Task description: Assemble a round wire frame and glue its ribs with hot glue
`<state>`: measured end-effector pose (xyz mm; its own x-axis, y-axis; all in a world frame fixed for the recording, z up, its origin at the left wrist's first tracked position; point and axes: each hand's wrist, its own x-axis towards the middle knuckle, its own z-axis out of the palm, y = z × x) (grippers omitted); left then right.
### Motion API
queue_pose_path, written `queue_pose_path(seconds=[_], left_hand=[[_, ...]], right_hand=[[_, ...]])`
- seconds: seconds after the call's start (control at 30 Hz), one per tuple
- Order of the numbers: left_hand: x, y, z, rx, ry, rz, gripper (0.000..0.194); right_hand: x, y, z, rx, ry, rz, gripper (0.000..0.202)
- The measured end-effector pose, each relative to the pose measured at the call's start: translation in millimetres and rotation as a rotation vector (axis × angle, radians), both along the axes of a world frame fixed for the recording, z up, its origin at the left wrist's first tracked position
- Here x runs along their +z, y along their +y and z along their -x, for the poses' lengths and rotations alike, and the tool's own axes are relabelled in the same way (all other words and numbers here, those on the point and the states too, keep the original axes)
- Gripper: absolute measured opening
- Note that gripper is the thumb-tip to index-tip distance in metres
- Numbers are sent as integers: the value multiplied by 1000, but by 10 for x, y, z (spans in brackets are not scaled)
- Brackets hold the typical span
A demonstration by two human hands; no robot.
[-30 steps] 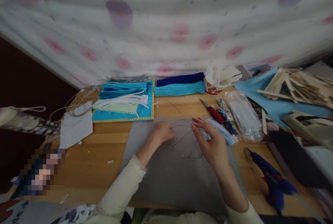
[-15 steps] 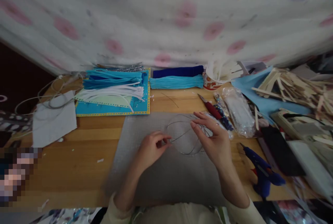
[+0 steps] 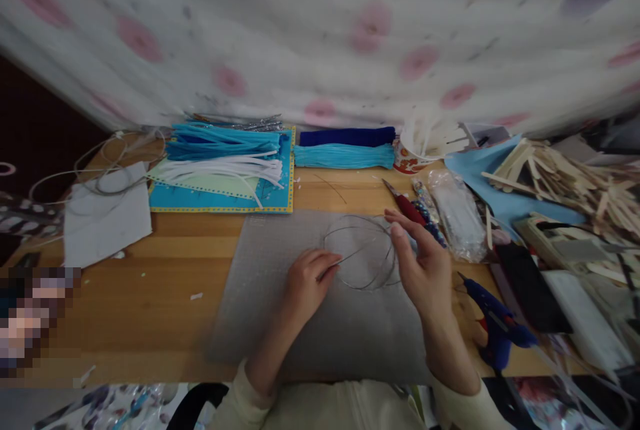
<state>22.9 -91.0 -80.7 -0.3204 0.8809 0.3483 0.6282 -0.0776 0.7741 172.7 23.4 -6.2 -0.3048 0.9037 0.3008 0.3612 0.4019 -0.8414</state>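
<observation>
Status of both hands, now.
Left hand: closed, pinching the wire between thumb and fingers.
Right hand: at the loops' right side, fingers partly curled; whether it grips them cannot be told.

The left hand [image 3: 310, 280] and the right hand [image 3: 427, 270] were bare, with slender fingers [image 3: 320, 257]. Behind those fingers, both forearms [image 3: 275, 343] were uncovered as far as pale cream sleeves [image 3: 243, 403], softly creased at the ends. Farther back from the fingers, a cream top [image 3: 330, 407] showed, with what was perhaps a vertical seam or zip, too dim to settle.
</observation>
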Motion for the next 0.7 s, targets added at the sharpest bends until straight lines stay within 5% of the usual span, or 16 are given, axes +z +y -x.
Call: queue_pose_path(seconds=[0.2, 0.4, 0.7], left_hand=[[44, -33, -45, 13, 25, 2, 16], [59, -15, -98, 32, 67, -42, 15], [103, 7, -134, 32, 49, -31, 17]], right_hand=[[62, 7, -145, -92, 107, 0, 42], [-36, -3, -233, 29, 46, 30, 44], [-82, 28, -312, 113, -61, -181, 21]])
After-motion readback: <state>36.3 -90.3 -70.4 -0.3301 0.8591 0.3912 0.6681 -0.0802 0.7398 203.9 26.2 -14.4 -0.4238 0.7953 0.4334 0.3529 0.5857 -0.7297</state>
